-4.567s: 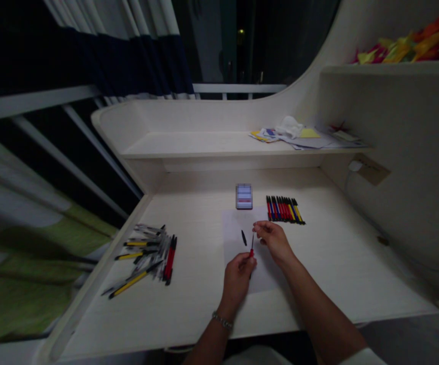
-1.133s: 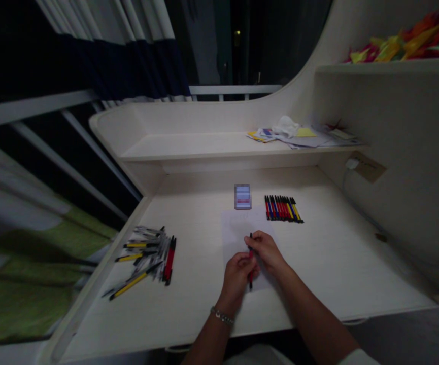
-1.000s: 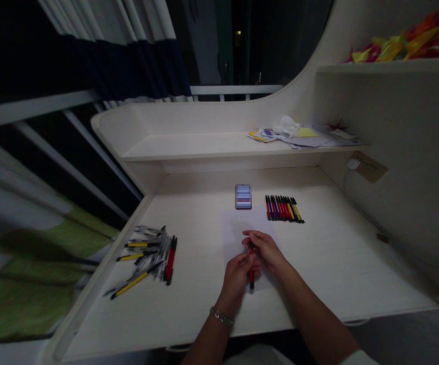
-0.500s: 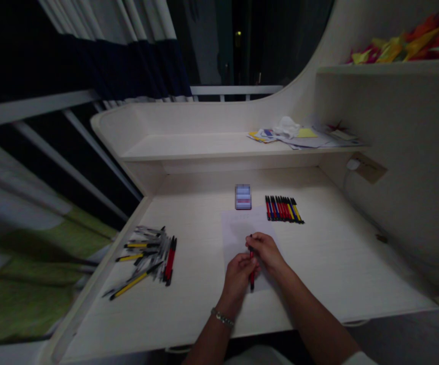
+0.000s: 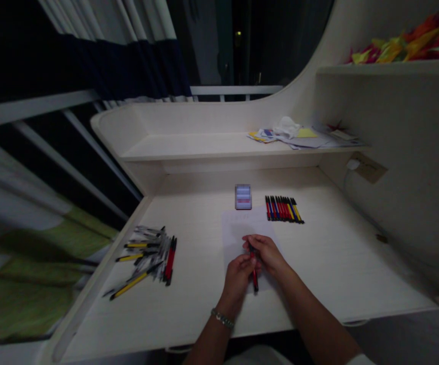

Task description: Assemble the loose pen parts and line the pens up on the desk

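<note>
Both my hands meet over a white sheet of paper (image 5: 238, 228) in the middle of the desk. My left hand (image 5: 237, 276) is closed round the barrel of a red and black pen (image 5: 255, 279), whose lower end sticks out toward me. My right hand (image 5: 267, 252) pinches the upper end of the same pen with its fingertips. A wrist chain sits on my left arm.
A loose heap of pens (image 5: 148, 256), yellow, black, red and clear, lies at the left. A neat row of coloured pens (image 5: 283, 209) lies beyond my hands at the right. A small box (image 5: 243, 197) stands behind the paper. Papers (image 5: 299, 136) rest on the shelf.
Earlier my hands were apart, with a thin refill in them and a small black piece on the paper. Now they are together on one whole pen and the black piece is gone.
</note>
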`<state>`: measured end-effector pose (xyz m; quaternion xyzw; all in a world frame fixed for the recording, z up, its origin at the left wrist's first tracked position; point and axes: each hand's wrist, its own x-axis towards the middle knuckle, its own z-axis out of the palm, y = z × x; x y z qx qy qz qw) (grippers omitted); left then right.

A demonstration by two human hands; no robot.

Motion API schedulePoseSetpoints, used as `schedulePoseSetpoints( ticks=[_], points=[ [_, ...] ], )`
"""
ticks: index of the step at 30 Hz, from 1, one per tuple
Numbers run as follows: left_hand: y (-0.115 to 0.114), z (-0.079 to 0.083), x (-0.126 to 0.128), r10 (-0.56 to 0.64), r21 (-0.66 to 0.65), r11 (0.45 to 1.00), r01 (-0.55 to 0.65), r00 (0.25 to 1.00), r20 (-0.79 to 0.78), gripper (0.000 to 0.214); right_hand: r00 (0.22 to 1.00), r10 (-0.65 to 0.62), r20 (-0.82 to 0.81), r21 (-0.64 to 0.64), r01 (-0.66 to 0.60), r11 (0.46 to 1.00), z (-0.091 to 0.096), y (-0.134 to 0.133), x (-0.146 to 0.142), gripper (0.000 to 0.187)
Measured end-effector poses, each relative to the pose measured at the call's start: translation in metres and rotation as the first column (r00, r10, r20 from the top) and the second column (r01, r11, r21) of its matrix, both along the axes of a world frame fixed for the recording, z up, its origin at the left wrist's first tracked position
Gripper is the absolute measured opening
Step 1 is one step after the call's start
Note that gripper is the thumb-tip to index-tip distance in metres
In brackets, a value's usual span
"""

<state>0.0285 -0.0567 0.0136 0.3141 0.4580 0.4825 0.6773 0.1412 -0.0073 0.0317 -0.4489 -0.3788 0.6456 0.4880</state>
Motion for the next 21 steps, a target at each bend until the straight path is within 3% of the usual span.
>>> schedulePoseSetpoints(
  ticks=[5, 8, 12, 15, 17, 21],
  points=[
    [0.000, -0.001, 0.000, 0.033, 0.078, 0.997, -0.027, 0.996, -0.081, 0.036, 0.994, -0.078, 0.071, 0.027, 0.076, 0.997, -0.005, 0.000, -0.003, 0.033],
    [0.002, 0.001, -0.001, 0.037, 0.080, 0.996, -0.030, 0.996, -0.084, 0.036, 0.994, -0.053, 0.095, 0.039, 0.049, 0.998, -0.005, -0.001, -0.001, 0.037],
    [0.009, 0.009, -0.005, 0.069, 0.100, 0.993, -0.066, 0.997, -0.027, 0.039, 0.993, -0.059, 0.099, 0.075, 0.051, 0.996, -0.004, -0.008, 0.011, 0.046],
    [0.015, 0.015, -0.007, 0.163, 0.101, 0.980, -0.169, 0.984, 0.065, 0.039, 0.996, 0.001, 0.092, 0.087, -0.009, 0.996, -0.006, -0.021, 0.019, 0.044],
    [0.017, 0.016, -0.006, 0.209, 0.075, 0.973, -0.219, 0.971, 0.119, 0.041, 1.000, -0.007, 0.023, 0.074, 0.005, 0.997, -0.011, -0.030, 0.018, 0.042],
    [0.016, 0.012, 0.003, 0.164, 0.067, 0.982, -0.177, 0.972, 0.171, 0.038, 0.926, -0.251, -0.282, -0.056, 0.245, 0.968, -0.018, -0.039, 0.005, 0.038]
  ],
)
